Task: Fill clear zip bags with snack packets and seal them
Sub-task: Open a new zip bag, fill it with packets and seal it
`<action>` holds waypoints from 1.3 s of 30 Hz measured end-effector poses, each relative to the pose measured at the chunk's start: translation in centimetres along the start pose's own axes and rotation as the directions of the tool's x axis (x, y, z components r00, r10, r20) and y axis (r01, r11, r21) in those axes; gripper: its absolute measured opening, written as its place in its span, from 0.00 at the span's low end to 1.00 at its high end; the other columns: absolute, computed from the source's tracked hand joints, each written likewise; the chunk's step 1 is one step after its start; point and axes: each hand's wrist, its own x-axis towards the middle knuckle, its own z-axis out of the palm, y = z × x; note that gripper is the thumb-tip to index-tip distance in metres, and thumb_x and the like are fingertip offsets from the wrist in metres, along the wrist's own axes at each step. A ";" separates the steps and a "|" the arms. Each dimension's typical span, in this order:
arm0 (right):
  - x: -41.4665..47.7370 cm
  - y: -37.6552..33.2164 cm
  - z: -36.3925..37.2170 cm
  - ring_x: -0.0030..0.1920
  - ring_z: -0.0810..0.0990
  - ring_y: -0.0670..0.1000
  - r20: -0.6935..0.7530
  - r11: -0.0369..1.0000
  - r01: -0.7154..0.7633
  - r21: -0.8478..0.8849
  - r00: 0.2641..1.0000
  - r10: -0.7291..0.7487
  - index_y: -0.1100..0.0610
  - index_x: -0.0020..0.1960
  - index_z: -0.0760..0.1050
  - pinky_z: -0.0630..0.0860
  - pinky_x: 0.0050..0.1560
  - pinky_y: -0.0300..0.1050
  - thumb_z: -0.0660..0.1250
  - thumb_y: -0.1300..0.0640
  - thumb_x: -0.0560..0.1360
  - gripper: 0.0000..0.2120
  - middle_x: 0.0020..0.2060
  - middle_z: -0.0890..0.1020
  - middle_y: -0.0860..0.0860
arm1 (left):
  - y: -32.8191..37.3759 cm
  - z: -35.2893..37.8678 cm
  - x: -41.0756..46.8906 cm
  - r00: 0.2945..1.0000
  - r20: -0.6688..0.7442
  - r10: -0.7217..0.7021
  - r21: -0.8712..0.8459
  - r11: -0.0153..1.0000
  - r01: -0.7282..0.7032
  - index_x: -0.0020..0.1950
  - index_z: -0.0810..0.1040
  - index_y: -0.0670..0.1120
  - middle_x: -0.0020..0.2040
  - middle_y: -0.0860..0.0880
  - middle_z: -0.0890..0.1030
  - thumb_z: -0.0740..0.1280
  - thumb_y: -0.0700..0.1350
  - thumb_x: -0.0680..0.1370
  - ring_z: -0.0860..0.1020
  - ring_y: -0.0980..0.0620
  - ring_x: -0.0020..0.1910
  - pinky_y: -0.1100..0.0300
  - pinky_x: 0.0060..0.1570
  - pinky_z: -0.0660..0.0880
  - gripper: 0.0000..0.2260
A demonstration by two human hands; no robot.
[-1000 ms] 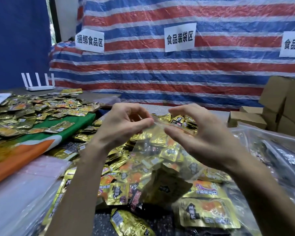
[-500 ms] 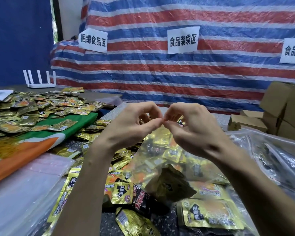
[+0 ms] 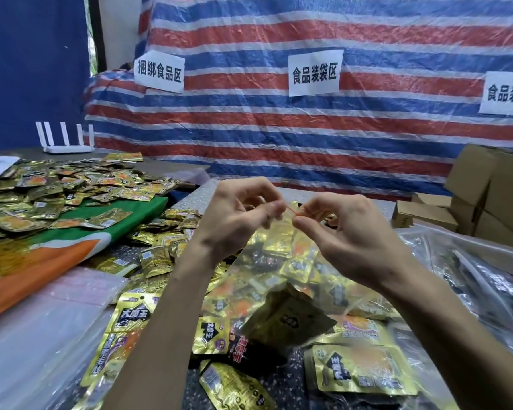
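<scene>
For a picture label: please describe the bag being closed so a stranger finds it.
Before the striped tarp, the left hand and right hand meet. They pinch the clear bag by its red zip strip; only this bag hangs; the empty bags lie flat.

A crinkled red, white and blue striped plastic tarp (image 3: pixel 279 137) covers the back wall, with 3 white paper signs (image 3: pixel 315 73) fixed to it. Left of the tarp stands a dark blue panel (image 3: pixel 27 69), a white antenna router (image 3: pixel 67 148) below. Right of the tarp, brown cardboard boxes (image 3: pixel 492 190) are stacked.
</scene>
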 end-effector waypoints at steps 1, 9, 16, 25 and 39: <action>-0.2 0.1 -0.2 0.45 0.80 0.42 0.011 1.000 -0.008 0.003 1.000 0.008 0.48 0.49 0.81 0.79 0.49 0.55 0.63 0.42 0.73 0.13 0.43 0.82 0.41 | 0.0 0.1 0.0 1.000 -0.005 0.002 -0.009 1.000 -0.002 0.40 0.81 0.48 0.35 0.47 0.83 0.71 0.41 0.73 0.79 0.44 0.33 0.53 0.33 0.77 0.03; -2.3 1.6 -1.1 0.47 0.79 0.41 0.079 0.997 -0.078 -0.003 0.994 0.078 0.48 0.49 0.80 0.79 0.53 0.54 0.61 0.40 0.72 0.16 0.44 0.82 0.41 | -0.7 -0.1 0.0 0.996 -0.088 -0.028 -0.104 0.994 0.019 0.40 0.82 0.43 0.34 0.48 0.83 0.70 0.38 0.73 0.79 0.52 0.32 0.60 0.33 0.76 0.03; -3.3 3.3 -1.8 0.44 0.80 0.39 0.032 0.995 -0.097 0.021 0.995 0.097 0.47 0.46 0.82 0.79 0.50 0.51 0.68 0.45 0.75 0.07 0.41 0.83 0.40 | -1.3 0.0 0.0 0.995 -0.094 -0.022 -0.103 0.995 0.012 0.38 0.83 0.47 0.34 0.47 0.83 0.70 0.38 0.73 0.79 0.51 0.31 0.59 0.32 0.76 0.06; -5.3 4.2 -2.5 0.44 0.80 0.38 0.062 0.989 -0.128 0.081 0.990 0.123 0.46 0.43 0.80 0.78 0.48 0.41 0.70 0.50 0.75 0.03 0.40 0.83 0.40 | -2.1 -0.1 0.0 0.993 -0.107 -0.044 -0.080 0.996 0.036 0.39 0.84 0.48 0.35 0.46 0.83 0.69 0.37 0.74 0.80 0.51 0.32 0.58 0.34 0.77 0.07; -8.7 5.4 -4.0 0.45 0.81 0.42 0.059 0.973 -0.197 0.123 0.980 0.191 0.48 0.42 0.82 0.78 0.50 0.46 0.69 0.50 0.74 0.05 0.40 0.84 0.44 | -1.9 1.0 0.0 0.995 -0.097 -0.037 -0.057 0.998 0.032 0.40 0.83 0.45 0.34 0.46 0.83 0.70 0.38 0.74 0.79 0.51 0.31 0.60 0.34 0.76 0.04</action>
